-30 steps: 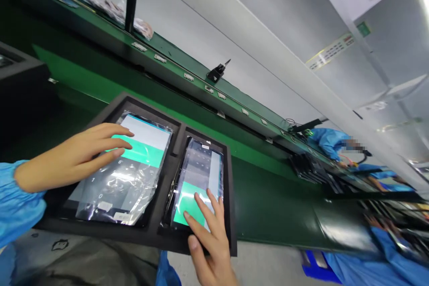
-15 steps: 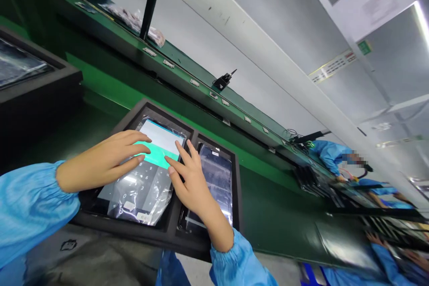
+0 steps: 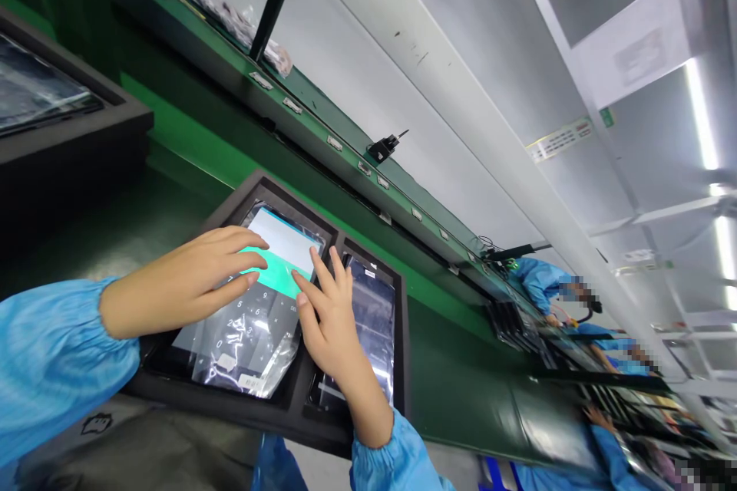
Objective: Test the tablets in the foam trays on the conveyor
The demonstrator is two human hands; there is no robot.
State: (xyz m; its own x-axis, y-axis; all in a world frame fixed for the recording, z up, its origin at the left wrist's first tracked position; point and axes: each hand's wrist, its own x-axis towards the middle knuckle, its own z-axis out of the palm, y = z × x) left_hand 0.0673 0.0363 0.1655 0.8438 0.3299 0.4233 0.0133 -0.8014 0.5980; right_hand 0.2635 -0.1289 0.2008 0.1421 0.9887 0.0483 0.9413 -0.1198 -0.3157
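Observation:
A lit tablet [image 3: 253, 337] under clear film lies in the left recess of a black foam tray [image 3: 299, 399]. Its screen shows a calculator keypad with a white and a green band above. My left hand [image 3: 201, 268] reaches over the tablet's left side, fingers stretched toward the green band and holding nothing. Over the right side, my right hand [image 3: 328, 314] has its fingers spread, thumb and index near the screen's right edge. Whether any fingertip touches the glass, I cannot tell. A second, dark tablet [image 3: 371, 307] fills the right recess, partly hidden by my right hand and wrist.
Another foam tray [image 3: 74, 130] with a dark screen stands at the left. Behind runs a green shelf [image 3: 345, 157] with small metal parts and a black adapter [image 3: 383, 147]. Co-workers in blue sleeves [image 3: 535, 280] are at the right, near a rack of dark panels [image 3: 512, 330].
The camera view has shifted and tilted slightly. Both hands keep nearly the same pose over the lit tablet, and its screen looks the same.

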